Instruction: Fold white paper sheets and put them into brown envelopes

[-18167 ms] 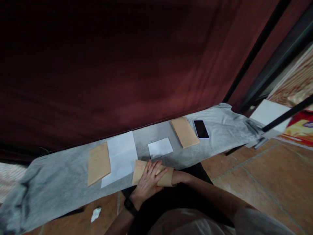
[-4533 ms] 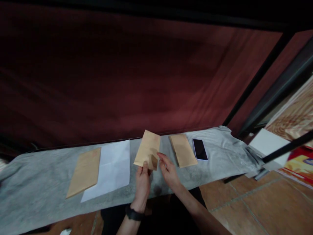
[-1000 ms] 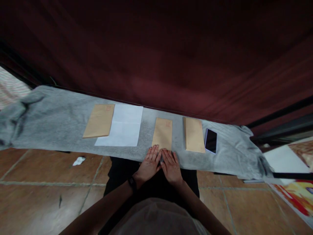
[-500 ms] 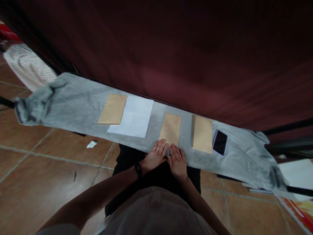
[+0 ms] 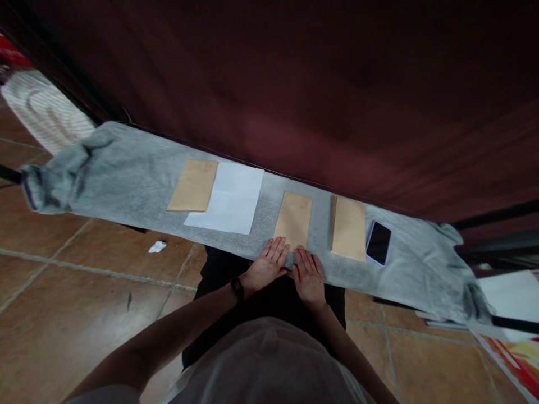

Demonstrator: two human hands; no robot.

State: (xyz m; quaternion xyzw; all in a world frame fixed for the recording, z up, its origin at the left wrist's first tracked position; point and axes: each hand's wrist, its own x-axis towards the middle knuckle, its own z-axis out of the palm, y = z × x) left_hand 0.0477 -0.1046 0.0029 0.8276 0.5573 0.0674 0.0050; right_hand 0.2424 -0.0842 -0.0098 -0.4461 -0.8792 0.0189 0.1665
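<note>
A brown envelope (image 5: 293, 217) lies flat on the grey cloth, its near end under the fingertips of both hands. My left hand (image 5: 268, 265) rests at its near left corner, fingers stretched out, a dark band on the wrist. Lying flat at the near right corner is my right hand (image 5: 309, 276), fingers straight. To the left, another brown envelope (image 5: 193, 185) overlaps the edge of a white paper sheet (image 5: 236, 197). A stack of brown envelopes (image 5: 348, 229) sits to the right, beside a phone (image 5: 379, 243) with a dark screen.
The grey cloth (image 5: 130, 174) covers a long narrow surface, bunched at both ends. Behind it hangs a dark red curtain (image 5: 286, 134). A striped cloth (image 5: 50, 109) is at far left, white papers (image 5: 511, 297) at far right, and a white scrap (image 5: 157, 247) on the tiled floor.
My right hand has shifted very slightly to the right. The view has moved a little; the envelopes, sheet and phone keep their places on the cloth.
</note>
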